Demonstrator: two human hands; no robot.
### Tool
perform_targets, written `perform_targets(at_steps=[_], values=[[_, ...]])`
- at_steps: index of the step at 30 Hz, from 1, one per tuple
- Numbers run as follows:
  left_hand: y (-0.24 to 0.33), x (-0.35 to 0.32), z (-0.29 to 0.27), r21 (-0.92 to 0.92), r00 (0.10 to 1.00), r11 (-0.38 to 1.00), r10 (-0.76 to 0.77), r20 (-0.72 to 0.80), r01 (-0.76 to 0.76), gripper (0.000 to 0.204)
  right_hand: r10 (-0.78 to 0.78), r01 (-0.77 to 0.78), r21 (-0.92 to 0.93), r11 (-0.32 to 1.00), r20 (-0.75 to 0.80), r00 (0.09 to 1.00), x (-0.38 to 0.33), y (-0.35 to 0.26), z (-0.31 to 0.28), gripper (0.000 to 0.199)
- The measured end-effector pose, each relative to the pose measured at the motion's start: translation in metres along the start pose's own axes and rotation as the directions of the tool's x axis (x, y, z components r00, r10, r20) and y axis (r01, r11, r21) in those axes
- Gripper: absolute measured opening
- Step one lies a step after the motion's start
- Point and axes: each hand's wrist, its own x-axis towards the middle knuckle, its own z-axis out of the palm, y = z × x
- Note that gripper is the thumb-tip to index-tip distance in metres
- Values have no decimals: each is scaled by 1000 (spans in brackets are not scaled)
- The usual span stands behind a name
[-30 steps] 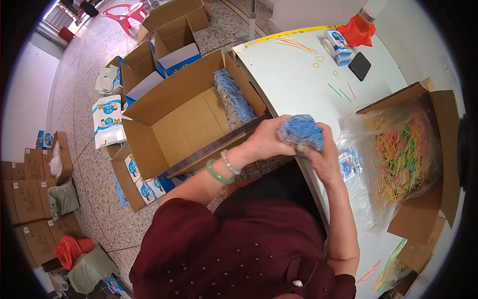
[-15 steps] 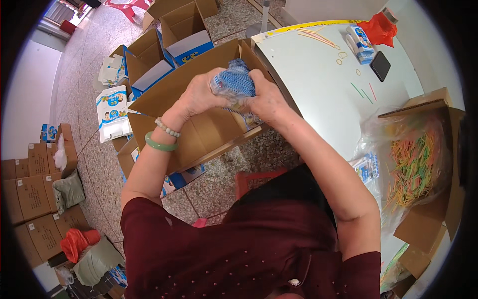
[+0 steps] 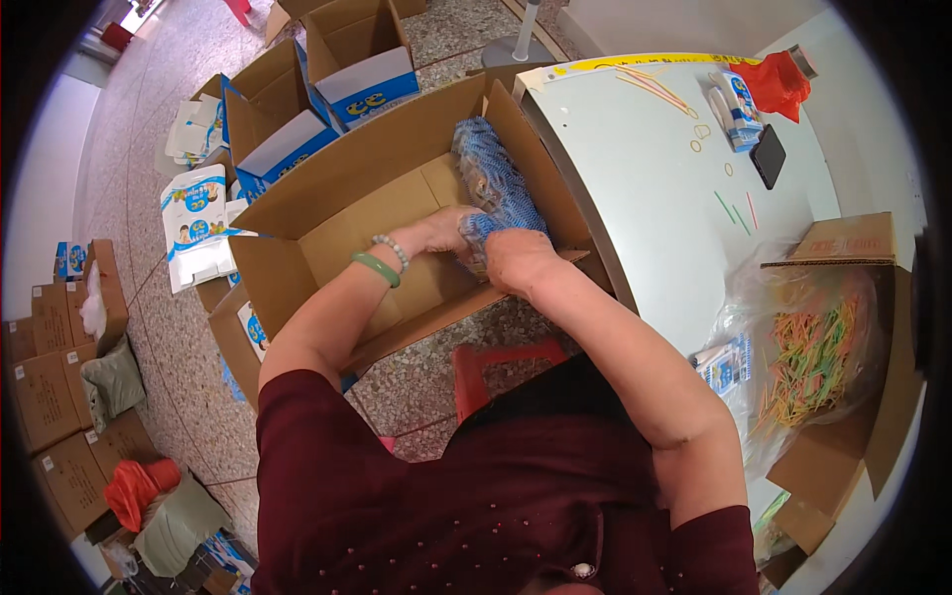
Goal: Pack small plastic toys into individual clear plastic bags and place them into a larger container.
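In front of me a long open cardboard box sits beside the table. Along its right end lies a row of blue-and-white patterned packets in clear wrapping. Both my hands are down inside the box, closed around a bundle of the same packets at the near end of that row. My left hand grips its left side, fingers partly hidden. My right hand covers the near right side, close to the box's front wall. A beaded bracelet and a green bangle circle my left wrist.
The white table at right bears a black phone, a red bag, rubber bands and a carton of coloured sticks. Open blue-and-white boxes stand beyond my box. Brown cartons are stacked far left; a red stool is near me.
My hands have lowered the bundle from above the box into it and toward me. The row of packets at the right end, previously covered by my hands, now shows.
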Motion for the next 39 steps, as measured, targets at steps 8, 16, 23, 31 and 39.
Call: perform_targets(at_steps=[8, 16, 23, 31, 39], values=[[19, -3, -2, 571, 959, 786, -98, -265, 238, 74, -54, 117, 180, 977, -324, 944, -20, 13, 8, 28], [-72, 10, 6, 344, 921, 910, -92, -379, 232, 80, -177, 531, 156, 833, -835, 522, -88, 44, 11, 21], [-54, -12, 28, 230, 821, 966, 33, -570, 121, 54, 262, 302, 543, 784, -729, 632, -135, 110, 5, 19], [16, -17, 54, -667, 688, 735, -548, -475, 125, 34, 203, -272, 107, 956, -913, 353, -112, 211, -22, 32], [29, -22, 51, -777, 713, 572, -658, -243, 263, 16, 802, -671, 503, 545, -547, 241, -95, 253, -56, 38]])
